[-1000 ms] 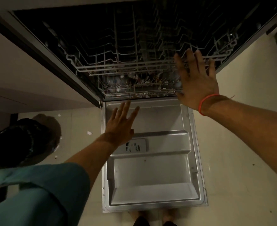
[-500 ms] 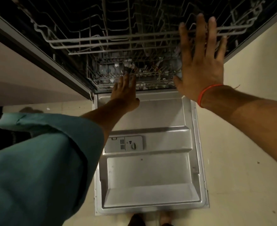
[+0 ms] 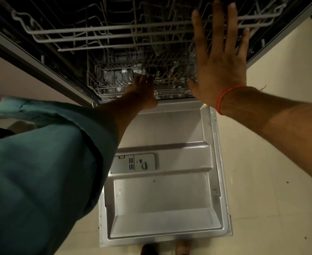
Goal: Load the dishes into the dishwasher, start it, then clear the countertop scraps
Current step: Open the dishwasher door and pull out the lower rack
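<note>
Left hand (image 3: pixel 142 92) reaches to front rim of lower rack (image 3: pixel 114 89); fingertips hidden among wires, grip unclear. Right hand (image 3: pixel 219 59) flat, fingers spread, against upper rack (image 3: pixel 114 32) front rail. Rack contents dark, indistinct. Dishwasher door (image 3: pixel 162 196) lies open below, detergent dispenser (image 3: pixel 135 163) visible. Teal sleeve (image 3: pixel 41 172) blocks left side.

We see a pale cream floor (image 3: pixel 262 162) with some small dark specks on it. At the left is a plain pinkish cabinet front (image 3: pixel 13 74). The light is dim.
</note>
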### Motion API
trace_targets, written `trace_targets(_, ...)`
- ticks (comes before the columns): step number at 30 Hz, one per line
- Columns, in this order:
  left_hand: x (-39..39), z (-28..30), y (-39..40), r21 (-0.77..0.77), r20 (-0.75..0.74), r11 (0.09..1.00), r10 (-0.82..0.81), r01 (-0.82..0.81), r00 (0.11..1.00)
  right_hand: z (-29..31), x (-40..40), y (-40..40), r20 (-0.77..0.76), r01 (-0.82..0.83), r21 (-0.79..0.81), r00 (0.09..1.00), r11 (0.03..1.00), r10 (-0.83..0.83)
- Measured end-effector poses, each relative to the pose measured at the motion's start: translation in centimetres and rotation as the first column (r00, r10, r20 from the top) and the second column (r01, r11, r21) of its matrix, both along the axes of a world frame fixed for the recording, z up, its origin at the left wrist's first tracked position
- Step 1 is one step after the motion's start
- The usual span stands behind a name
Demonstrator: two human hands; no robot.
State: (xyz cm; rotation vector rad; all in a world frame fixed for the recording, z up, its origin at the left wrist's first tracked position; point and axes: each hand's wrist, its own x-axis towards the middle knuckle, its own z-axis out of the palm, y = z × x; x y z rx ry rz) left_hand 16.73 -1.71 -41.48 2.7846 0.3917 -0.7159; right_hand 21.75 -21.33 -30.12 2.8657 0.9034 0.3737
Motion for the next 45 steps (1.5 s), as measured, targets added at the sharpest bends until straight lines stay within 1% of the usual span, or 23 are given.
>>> trace_targets(4,-0.9,0.5,-0.5,0.039,-0.049,0.998,-0.038,0.04,0.998,0.2,-0.2,0.1,-0.005,0.013,0.0,1.0,1.0,-0.013)
trace_targets(15,-7.0,0.8,-3.2,-0.016,-0.12,0.998,-0.054,0.053,0.991,1.5,-0.8,0.3,-0.065,0.032,-0.041,0.997,0.999,-0.034)
trace_targets(18,-9.1,0.9,-4.1,-0.006,-0.125,0.998,-0.063,0.063,0.99,1.6,-1.1,0.4,-0.071,0.033,-0.039,0.997,0.999,-0.035)
trace_targets(22,-11.6,0.6,-5.1,-0.027,-0.155,0.997,-0.08,0.077,0.985,2.4,-1.4,0.6,-0.118,0.034,-0.024,0.992,0.999,-0.036)
trace_targets(24,-13.0,0.6,-5.8,-0.041,-0.16,0.996,-0.086,0.081,0.983,2.8,-2.0,0.8,-0.163,0.037,0.029,0.986,0.999,-0.032)
trace_targets(26,-14.5,0.7,-6.6,-0.057,-0.176,0.996,-0.084,0.075,0.981,2.8,-3.7,0.6,-0.208,0.02,0.093,0.978,0.995,0.0)
trace_targets(28,-16.1,0.8,-7.4,-0.064,-0.207,0.995,-0.089,0.077,0.974,1.7,-6.4,-0.2,-0.279,-0.033,0.089,0.959,0.996,0.056)
trace_targets(30,-17.5,0.8,-8.1,-0.061,-0.219,0.994,-0.103,0.092,0.97,-0.3,-9.8,-1.4,-0.39,-0.09,0.008,0.917,0.996,0.086)
trace_targets(32,-18.8,1.1,-8.8,-0.076,-0.232,0.992,-0.112,0.097,0.966,-2.2,-13.2,-2.6,-0.542,-0.101,-0.106,0.84,0.989,0.028)
trace_targets(34,-20.0,1.4,-9.4,-0.095,-0.245,0.992,-0.109,0.088,0.964,-3.9,-16.1,-3.3,-0.691,-0.098,-0.206,0.719,0.974,-0.073)
trace_targets(36,-21.1,1.5,-10.0,-0.114,-0.243,0.991,-0.095,0.069,0.965,-5.3,-18.5,-3.8,-0.786,-0.118,-0.268,0.601,0.956,-0.147)
trace_targets(38,-22.4,1.6,-10.6,-0.139,-0.239,0.989,-0.077,0.045,0.968,-6.4,-20.5,-4.0,-0.834,-0.142,-0.297,0.52,0.944,-0.184)
trace_targets(40,-23.8,1.5,-11.2,-0.167,-0.243,0.985,-0.069,0.029,0.968,-7.2,-21.9,-4.2,-0.857,-0.17,-0.323,0.471,0.931,-0.211)
trace_targets(42,-25.4,1.5,-11.8,-0.196,-0.227,0.981,-0.059,0.014,0.972,-7.7,-23.2,-4.8,-0.871,-0.191,-0.33,0.44,0.924,-0.22)
trace_targets(45,-28.0,1.3,-13.0,-0.241,-0.227,0.97,-0.014,-0.042,0.974,-7.9,-25.2,-6.2,-0.883,-0.209,-0.302,0.429,0.93,-0.19)
